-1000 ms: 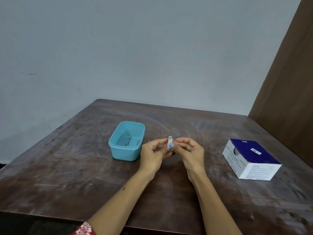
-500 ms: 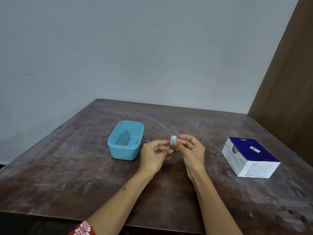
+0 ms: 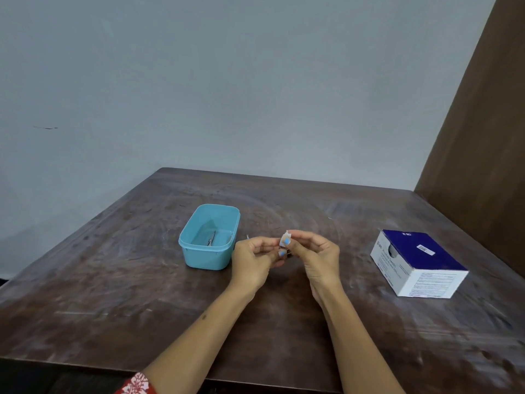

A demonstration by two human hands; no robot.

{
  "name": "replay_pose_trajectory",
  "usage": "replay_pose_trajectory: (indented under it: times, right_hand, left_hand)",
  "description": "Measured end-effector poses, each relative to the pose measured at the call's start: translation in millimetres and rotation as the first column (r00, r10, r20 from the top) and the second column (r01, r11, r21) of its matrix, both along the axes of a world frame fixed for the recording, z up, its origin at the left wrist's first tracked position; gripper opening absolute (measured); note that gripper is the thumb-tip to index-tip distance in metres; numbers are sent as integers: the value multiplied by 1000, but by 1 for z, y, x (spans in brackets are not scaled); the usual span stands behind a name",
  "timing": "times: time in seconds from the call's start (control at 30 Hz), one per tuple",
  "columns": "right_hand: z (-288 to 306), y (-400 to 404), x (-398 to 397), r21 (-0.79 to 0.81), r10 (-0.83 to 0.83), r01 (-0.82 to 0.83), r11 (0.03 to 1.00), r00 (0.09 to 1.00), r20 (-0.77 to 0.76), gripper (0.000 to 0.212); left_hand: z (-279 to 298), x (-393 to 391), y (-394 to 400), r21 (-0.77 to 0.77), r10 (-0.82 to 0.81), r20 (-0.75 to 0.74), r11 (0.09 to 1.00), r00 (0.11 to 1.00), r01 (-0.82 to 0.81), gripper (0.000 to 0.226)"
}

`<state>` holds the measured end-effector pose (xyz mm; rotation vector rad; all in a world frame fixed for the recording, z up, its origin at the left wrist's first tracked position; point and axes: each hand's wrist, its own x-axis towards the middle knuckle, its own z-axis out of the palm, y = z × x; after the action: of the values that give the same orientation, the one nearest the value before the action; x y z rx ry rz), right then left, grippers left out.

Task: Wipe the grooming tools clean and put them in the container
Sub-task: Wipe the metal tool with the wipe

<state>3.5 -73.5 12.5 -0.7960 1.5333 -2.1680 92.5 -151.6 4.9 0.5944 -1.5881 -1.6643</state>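
Both hands meet just right of the blue container (image 3: pixel 209 237). Since a sec ago the white wipe (image 3: pixel 285 239) went from upright to bunched in my right hand (image 3: pixel 316 255), fingers pinching it. Left hand (image 3: pixel 255 258) curls round a thin tool (image 3: pixel 247 237), mostly hidden. Wiping's ongoing, I'd say; one tool already in container.

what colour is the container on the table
Light blue container, seen clearly in the head view.
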Motion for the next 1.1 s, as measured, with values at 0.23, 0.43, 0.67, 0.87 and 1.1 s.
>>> replay_pose_trajectory:
  times: [0.23,0.43,0.67,0.87,1.1]
  right_hand:
    - [-1,0,-3,-48,-25,30,998,995,96,9]
    - [0,1,-1,-39,5,-3,999,999,46,13]
    - [-1,1,-3,-43,-1,4,999,998,65,10]
    - [-2,0,-3,-24,-5,6,1000,998,66,9]
    - [-4,0,-3,-9,17,-16,1000,999,47,10]
  left_hand:
    - [2,0,2,6,-55,7,998,998,55,24]
    - [2,1,0,20,-42,8,999,999,42,21]
    - [2,1,0,28,-56,21,998,998,55,22]
    - [2,1,1,38,-65,31,997,997,64,23]
    - [3,2,0,56,-67,21,996,998,65,23]
